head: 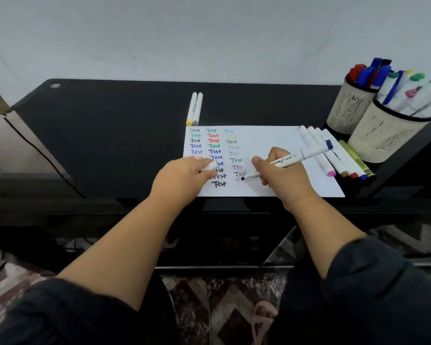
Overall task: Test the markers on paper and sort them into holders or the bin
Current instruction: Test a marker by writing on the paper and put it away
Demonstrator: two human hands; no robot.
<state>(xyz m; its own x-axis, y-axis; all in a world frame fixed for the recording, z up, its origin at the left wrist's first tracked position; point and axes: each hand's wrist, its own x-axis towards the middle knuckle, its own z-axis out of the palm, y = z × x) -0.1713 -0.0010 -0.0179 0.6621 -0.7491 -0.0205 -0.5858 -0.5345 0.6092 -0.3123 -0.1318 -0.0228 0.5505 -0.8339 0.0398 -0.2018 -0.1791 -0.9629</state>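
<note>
The paper (271, 145) carries the word "Test" handwritten many times in three columns, in black, green, red, blue, purple and fainter colours; the lowest, boldest black "Test" sits nearest the paper's front edge. The marker (288, 160) over the paper shows script beginning "Smoo"; the rest is hidden.

My white marker (291, 158), uncapped, tip on the paper (266, 145) with rows of coloured "Test"; more markers fill both mesh holders (373, 135)
</note>
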